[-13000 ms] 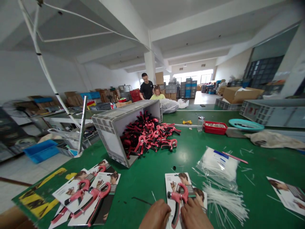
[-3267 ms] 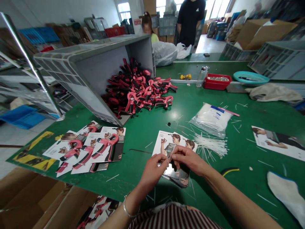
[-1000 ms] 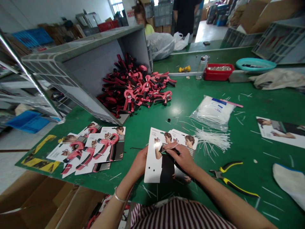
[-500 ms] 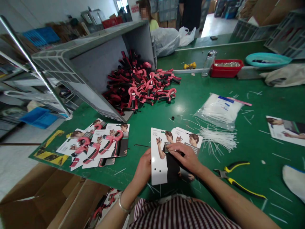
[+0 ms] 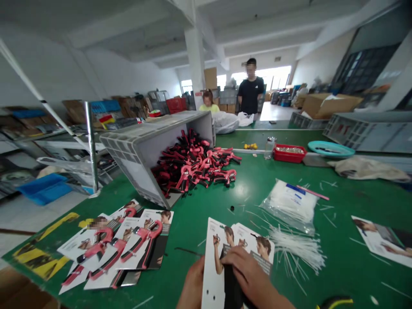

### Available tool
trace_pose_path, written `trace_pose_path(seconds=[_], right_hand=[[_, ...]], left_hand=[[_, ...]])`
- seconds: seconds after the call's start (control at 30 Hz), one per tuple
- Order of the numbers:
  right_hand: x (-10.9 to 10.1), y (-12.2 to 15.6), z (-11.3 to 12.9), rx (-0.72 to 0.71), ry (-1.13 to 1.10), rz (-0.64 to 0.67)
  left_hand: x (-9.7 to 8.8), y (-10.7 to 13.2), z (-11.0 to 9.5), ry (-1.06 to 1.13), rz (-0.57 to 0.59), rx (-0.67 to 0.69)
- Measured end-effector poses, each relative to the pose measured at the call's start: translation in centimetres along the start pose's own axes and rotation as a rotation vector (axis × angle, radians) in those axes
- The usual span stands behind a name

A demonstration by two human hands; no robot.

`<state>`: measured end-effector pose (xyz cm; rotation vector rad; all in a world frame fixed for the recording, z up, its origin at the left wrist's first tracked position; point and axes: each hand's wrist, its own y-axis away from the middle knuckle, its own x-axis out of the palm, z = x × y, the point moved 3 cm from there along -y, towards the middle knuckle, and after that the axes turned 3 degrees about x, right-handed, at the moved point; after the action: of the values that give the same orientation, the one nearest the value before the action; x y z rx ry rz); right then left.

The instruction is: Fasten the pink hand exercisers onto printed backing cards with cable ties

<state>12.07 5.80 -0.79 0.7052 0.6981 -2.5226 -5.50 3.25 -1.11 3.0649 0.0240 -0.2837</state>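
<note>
At the near table edge, my left hand (image 5: 193,284) is closed on the left side of a printed backing card (image 5: 210,268); its thumb and fingertips are partly hidden. Across the front of this card lies my right hand (image 5: 249,274), fingers bent and pressed on its dark printed area by the right side. More printed cards (image 5: 268,257) lie partly behind the held one and under my right hand. To the left, several cards (image 5: 165,244) overlap, with red-and-black hand grippers (image 5: 151,242) fastened on them.
A grey crate (image 5: 131,161) on its side spills loose hand grippers (image 5: 201,165). White zip ties (image 5: 299,246) lie beside their plastic bag (image 5: 291,204). Pliers (image 5: 336,301) show at the bottom edge. Farther back are a red tray (image 5: 289,153) and a person (image 5: 250,96) standing.
The head camera has tilted up, so table and hands sit lower in view and more of the room shows. Both hands remain on the card, with little movement.
</note>
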Motion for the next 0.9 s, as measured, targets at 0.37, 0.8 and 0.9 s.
trace_pose_path(seconds=[0.37,0.8,0.9], right_hand=[[1.0,-0.3,3.2,0.012,0.5,0.119],[-2.4,2.7,-0.9,0.259,-0.02,-0.111],[-2.5,2.9,-2.4,0.343,-0.021,-0.073]], left_hand=[[-2.0,0.0,-0.7,0.167,0.018,-0.048],[0.6,-0.8,0.8,0.345,0.135,-0.301],[1.5,-1.6,0.9,0.329,0.137,-0.263]])
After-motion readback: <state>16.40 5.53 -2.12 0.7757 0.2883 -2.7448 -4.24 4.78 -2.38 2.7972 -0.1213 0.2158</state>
